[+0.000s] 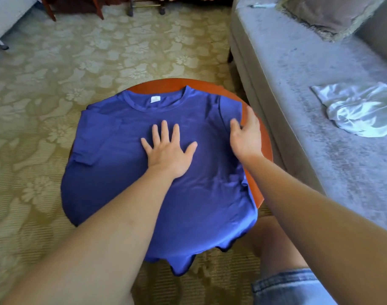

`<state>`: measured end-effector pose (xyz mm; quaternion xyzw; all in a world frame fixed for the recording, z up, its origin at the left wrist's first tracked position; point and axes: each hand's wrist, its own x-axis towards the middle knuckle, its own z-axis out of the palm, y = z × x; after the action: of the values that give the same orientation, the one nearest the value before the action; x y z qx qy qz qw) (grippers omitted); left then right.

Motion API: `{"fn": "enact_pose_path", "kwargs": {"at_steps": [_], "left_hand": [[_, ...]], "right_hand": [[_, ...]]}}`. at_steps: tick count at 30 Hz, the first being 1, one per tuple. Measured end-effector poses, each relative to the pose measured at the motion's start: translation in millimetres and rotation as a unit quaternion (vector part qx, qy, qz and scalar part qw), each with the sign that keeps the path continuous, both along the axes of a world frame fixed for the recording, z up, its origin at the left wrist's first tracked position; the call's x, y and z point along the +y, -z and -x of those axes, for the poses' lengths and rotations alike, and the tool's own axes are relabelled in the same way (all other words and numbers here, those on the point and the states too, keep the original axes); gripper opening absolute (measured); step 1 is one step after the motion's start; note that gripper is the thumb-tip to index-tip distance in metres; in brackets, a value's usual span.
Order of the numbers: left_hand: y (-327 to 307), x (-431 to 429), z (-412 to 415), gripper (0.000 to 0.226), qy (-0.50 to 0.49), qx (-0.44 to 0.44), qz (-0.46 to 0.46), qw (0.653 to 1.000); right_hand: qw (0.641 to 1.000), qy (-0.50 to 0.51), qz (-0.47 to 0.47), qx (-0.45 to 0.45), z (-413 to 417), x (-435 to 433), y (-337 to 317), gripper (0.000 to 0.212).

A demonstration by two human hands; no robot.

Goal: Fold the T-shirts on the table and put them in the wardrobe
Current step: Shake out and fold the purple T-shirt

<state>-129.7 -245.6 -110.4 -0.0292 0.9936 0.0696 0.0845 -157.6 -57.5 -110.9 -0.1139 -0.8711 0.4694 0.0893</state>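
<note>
A blue T-shirt (113, 150) lies spread face up over a round wooden table (161, 83), its hem hanging off the near edge. The left hand (169, 153) rests flat on the shirt's chest with its fingers spread wide; the collar (144, 102) is just beyond the fingertips. The right hand (246, 135) is beside it, at the shirt's sleeve edge. Its fingers are straight and loosely together and its thumb is apart, and it pinches nothing. Whether it touches the fabric cannot be told. Well to the right of that hand, a crumpled white cloth (359, 111) lies on a grey sofa (298, 62).
</note>
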Motion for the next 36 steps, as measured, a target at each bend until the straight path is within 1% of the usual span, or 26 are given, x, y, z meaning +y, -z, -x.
{"fn": "enact_pose_path", "kwargs": {"at_steps": [2,3,4,5,6,9,11,12,13,14,15,16,17,18,19,20,21,22,23,25,27,29,31,32,34,36], "left_hand": [[7,0,0,0.079,-0.022,0.01,-0.003,1.0],[8,-1,-1,0.079,-0.025,0.016,-0.002,1.0],[9,-2,-1,0.079,-0.024,0.021,0.0,0.999],[9,-3,-1,0.079,-0.022,0.025,0.002,0.999],[10,-2,-1,0.079,-0.019,0.026,0.004,0.999],[11,-1,2,0.078,0.0,0.034,0.01,0.999],[11,-2,2,0.075,0.046,0.067,0.022,0.996],[12,-1,3,0.072,0.075,0.083,0.029,0.993],[12,-1,3,0.07,0.099,0.09,0.034,0.99],[12,-1,4,0.068,0.114,0.086,0.034,0.989],[12,-1,5,0.068,0.117,0.075,0.027,0.99],[12,-1,5,0.067,0.114,0.06,0.018,0.991],[11,-1,6,0.067,0.109,0.048,0.013,0.993],[11,-1,7,0.067,0.106,0.039,0.014,0.993],[11,-1,7,0.067,0.105,0.034,0.016,0.994],[10,-1,7,0.066,0.104,0.032,0.018,0.994],[10,-1,6,0.066,0.104,0.031,0.019,0.994],[9,-1,6,0.066,0.103,0.032,0.019,0.994],[9,-1,6,0.066,0.102,0.032,0.019,0.994],[9,-1,6,0.066,0.1,0.032,0.019,0.994],[9,-1,6,0.065,0.099,0.032,0.017,0.994],[9,0,6,0.065,0.097,0.034,0.013,0.995],[9,-1,5,0.065,0.096,0.033,0.014,0.995],[9,-1,5,0.065,0.096,0.033,0.014,0.995],[10,-1,6,0.065,0.095,0.033,0.012,0.995],[10,-1,6,0.066,0.095,0.033,0.013,0.995]], "right_hand": [[0.99,0.054,0.123,-0.036,23,9,-12,0.079],[0.981,0.068,0.169,-0.06,35,16,-14,0.081],[0.976,0.066,0.188,-0.088,44,22,-15,0.074],[0.976,0.047,0.179,-0.114,50,25,-18,0.066],[0.979,0.02,0.153,-0.133,55,27,-22,0.062],[0.985,-0.048,0.073,-0.146,71,30,-24,0.067],[0.985,-0.074,0.024,-0.152,78,31,-25,0.067],[0.983,-0.081,0.01,-0.165,80,31,-26,0.06],[0.981,-0.089,-0.005,-0.172,82,32,-27,0.044],[0.98,-0.091,-0.018,-0.176,83,33,-29,0.019],[0.98,-0.087,-0.019,-0.178,81,32,-33,0.01],[0.981,-0.082,-0.009,-0.177,82,33,-34,0.028],[0.981,-0.08,0.025,-0.175,83,34,-34,0.036],[0.981,-0.076,0.08,-0.157,83,34,-36,0.035],[0.977,-0.073,0.14,-0.141,83,33,-39,0.026],[0.967,-0.074,0.208,-0.129,81,32,-44,0.012],[0.953,-0.08,0.268,-0.121,82,32,-46,0.012],[0.942,-0.084,0.301,-0.123,81,32,-49,0.022],[0.936,-0.089,0.32,-0.12,82,32,-49,0.027],[0.937,-0.097,0.312,-0.122,83,31,-47,0.03],[0.935,-0.116,0.3,-0.147,83,32,-47,0.032],[0.917,-0.116,0.333,-0.186,82,33,-47,0.033],[0.899,-0.093,0.382,-0.194,82,37,-45,0.031],[0.895,-0.085,0.392,-0.196,80,38,-44,0.028],[0.902,-0.057,0.384,-0.19,76,37,-42,0.023],[0.918,-0.014,0.355,-0.173,76,36,-42,0.024]]}}
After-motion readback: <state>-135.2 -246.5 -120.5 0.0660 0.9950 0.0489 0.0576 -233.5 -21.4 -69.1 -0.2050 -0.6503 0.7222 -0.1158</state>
